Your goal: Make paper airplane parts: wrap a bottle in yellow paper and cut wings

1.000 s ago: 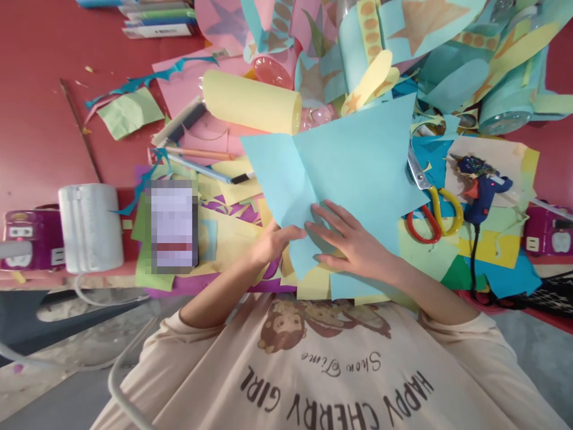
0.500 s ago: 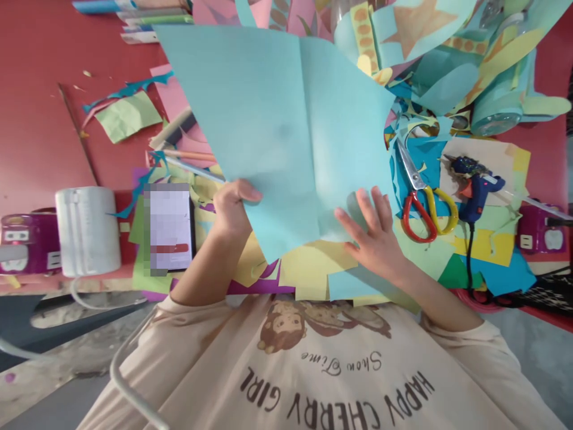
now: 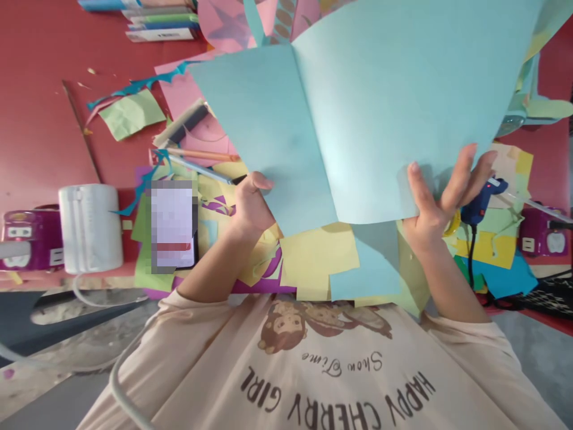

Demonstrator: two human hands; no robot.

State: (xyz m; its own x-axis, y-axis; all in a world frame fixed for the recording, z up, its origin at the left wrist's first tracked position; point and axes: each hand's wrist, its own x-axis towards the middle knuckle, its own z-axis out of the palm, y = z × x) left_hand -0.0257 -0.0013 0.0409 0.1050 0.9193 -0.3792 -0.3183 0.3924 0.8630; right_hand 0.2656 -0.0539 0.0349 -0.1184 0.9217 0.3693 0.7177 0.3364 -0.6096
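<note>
A large light blue paper sheet (image 3: 403, 95) with a crease down it is held up in front of me. My left hand (image 3: 254, 203) grips its lower left edge, thumb on the near face and the other fingers hidden behind. My right hand (image 3: 436, 209) lies at the lower right edge with fingers spread in front of the sheet, their shadows falling on it. The blue glue gun (image 3: 478, 203) shows just past the right fingers. A bit of yellow scissors handle (image 3: 453, 224) peeks out beside that hand; the rest is covered.
Yellow paper pieces (image 3: 320, 263) and other coloured scraps lie under the sheet. At left are a phone (image 3: 174, 224), a white zipped case (image 3: 89, 230), a crumpled green paper (image 3: 132, 114) and several pens (image 3: 163, 34). Purple boxes (image 3: 544, 230) stand at both sides.
The sheet's right panel has swung out to the right and now covers most of the scissors and the decorated paper pieces. My right hand has moved right; my left hand shifted slightly right.
</note>
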